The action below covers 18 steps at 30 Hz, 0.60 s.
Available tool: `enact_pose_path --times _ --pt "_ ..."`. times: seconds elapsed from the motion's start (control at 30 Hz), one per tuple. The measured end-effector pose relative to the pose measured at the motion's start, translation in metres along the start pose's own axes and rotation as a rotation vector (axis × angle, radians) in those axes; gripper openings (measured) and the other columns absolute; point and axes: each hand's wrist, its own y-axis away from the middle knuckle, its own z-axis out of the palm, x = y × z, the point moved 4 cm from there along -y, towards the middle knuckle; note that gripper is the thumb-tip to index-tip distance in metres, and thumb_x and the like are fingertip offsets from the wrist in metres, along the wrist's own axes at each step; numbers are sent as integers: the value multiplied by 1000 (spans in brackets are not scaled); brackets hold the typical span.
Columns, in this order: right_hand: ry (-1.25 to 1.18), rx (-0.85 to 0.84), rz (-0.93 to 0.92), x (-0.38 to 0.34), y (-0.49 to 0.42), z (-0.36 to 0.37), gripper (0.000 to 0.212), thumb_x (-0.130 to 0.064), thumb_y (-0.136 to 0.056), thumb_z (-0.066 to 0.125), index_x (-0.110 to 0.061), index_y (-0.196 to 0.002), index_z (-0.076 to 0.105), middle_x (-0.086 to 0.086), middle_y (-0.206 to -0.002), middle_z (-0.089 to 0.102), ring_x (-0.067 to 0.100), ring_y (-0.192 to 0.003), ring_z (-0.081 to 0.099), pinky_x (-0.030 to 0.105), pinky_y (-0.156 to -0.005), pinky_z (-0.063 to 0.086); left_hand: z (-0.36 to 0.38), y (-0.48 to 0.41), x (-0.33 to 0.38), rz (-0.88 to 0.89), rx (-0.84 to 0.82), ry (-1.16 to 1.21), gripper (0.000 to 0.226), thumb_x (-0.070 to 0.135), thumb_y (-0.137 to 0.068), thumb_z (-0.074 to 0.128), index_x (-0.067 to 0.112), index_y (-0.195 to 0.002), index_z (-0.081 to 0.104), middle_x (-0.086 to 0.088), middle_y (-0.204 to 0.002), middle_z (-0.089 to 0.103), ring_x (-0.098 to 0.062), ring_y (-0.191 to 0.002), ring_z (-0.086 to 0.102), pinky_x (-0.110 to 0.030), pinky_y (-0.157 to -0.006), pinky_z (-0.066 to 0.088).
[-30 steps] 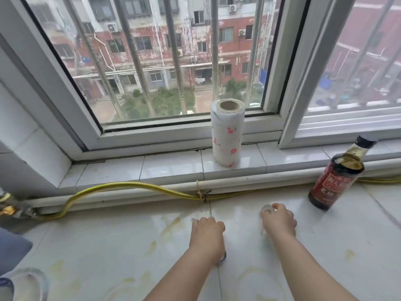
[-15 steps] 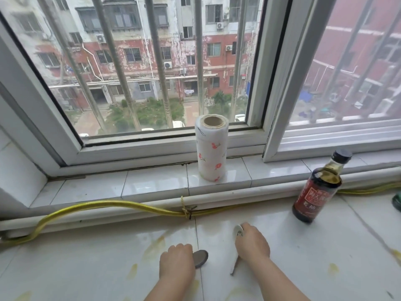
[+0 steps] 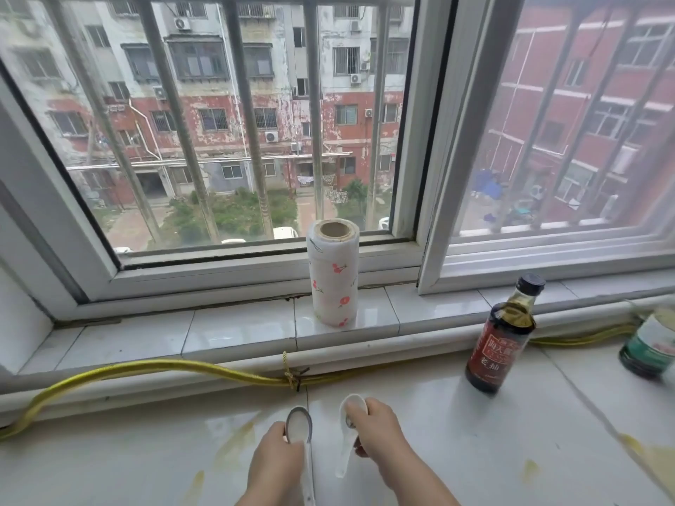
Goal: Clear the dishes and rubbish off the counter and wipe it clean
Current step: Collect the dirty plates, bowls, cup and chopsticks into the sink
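Observation:
My left hand grips a metal spoon, its bowl pointing away from me and its handle running down past my wrist. My right hand pinches a white ceramic spoon near its bowl, the handle slanting down to the left. Both spoons are just above the white tiled counter, close together at the bottom middle. Yellow smears streak the counter left of my hands, and yellow stains mark it at the right.
A roll of printed paper towel stands on the window sill. A dark soy sauce bottle stands at the right, with a green bottle at the right edge. A yellow hose runs along the counter's back.
Both hands have lifted the spoons off the counter and drawn them toward me. The view has tilted up and shifted right, bringing the green bottle into sight.

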Motion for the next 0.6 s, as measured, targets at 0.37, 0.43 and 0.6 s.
enact_pose_path --times 0.37,0.43,0.6 --pt "-90 -27 -38 -5 20 25 20 -26 -94 46 -18 -78 56 2 -83 58 19 -76 56 33 -75 50 6 24 16 -51 -60 242 7 10 -88 54 12 -89 61 -13 -84 67 -27 -67 67 -30 -52 56" --pt "-100 -30 -30 -4 23 29 16 -27 -96 46 -18 -88 57 6 -94 62 23 -88 63 38 -82 54 6 31 19 -49 -77 307 5 10 -89 57 11 -88 61 -15 -86 67 -27 -64 67 -32 -55 58" --pt "-170 -43 28 -5 34 45 18 -32 -96 46 -17 -106 52 11 -107 60 27 -93 63 36 -76 53 -3 49 20 -27 -116 396 12 13 -94 53 13 -92 64 -14 -88 69 -26 -68 66 -29 -59 56"
